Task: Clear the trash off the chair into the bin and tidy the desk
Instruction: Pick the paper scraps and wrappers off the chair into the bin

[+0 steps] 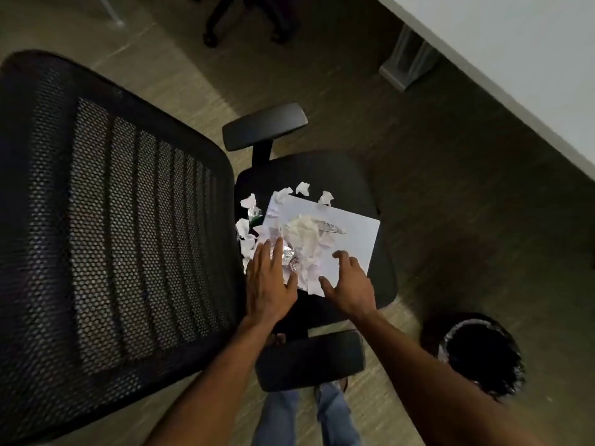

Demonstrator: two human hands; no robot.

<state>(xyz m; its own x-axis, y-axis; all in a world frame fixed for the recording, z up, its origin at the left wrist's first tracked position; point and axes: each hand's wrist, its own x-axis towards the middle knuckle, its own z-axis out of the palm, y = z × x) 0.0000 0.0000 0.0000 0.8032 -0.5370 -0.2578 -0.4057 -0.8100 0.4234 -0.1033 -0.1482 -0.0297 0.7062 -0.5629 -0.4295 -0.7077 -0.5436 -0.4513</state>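
Setting was an office: black mesh-backed swivel chair (106, 226) with armrests, white desk (521, 59) edge, lined waste bin (479, 352) (low-pile carpet underfoot)

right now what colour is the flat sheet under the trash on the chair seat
White, seen in the head view: the flat sheet.

Second chair base (244, 20) top, blurred; carpet floor (434, 175); jeans (335, 413).

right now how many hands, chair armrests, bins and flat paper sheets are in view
Hands: 2, left hand and right hand
Armrests: 2, far armrest and near armrest
Bins: 1, the bin
Flat sheets: 1, the flat white sheet
Total: 6
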